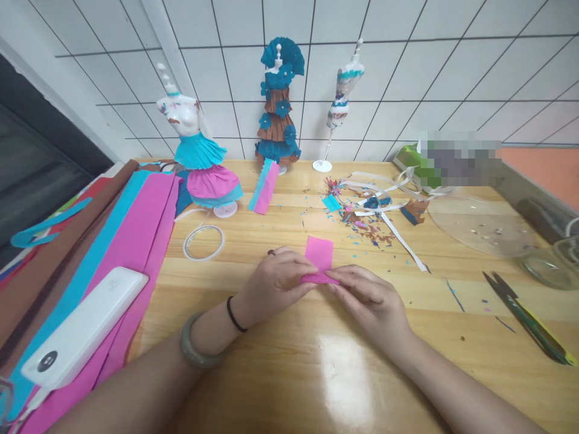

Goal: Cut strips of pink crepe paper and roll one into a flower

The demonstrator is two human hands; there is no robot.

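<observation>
A small strip of pink crepe paper (320,253) is held over the middle of the table, its near edge folded into narrow pleats. My left hand (283,280) pinches the left end of the folded edge between thumb and fingers. At the right end, my right hand (368,295) grips the same fold. The far part of the strip sticks out flat beyond my fingertips. Behind it stand a mini dress form in a blue and pink skirt (201,150), one in a teal and brown dress (278,120) and a bare one (346,90).
Long crepe paper sheets (122,241) lie at left under a white power bank (85,325). A tape roll (203,243) sits nearby. Paper scraps (362,217), a clear plate (474,223), a glass jar (554,265) and green-handled scissors (529,319) occupy the right side.
</observation>
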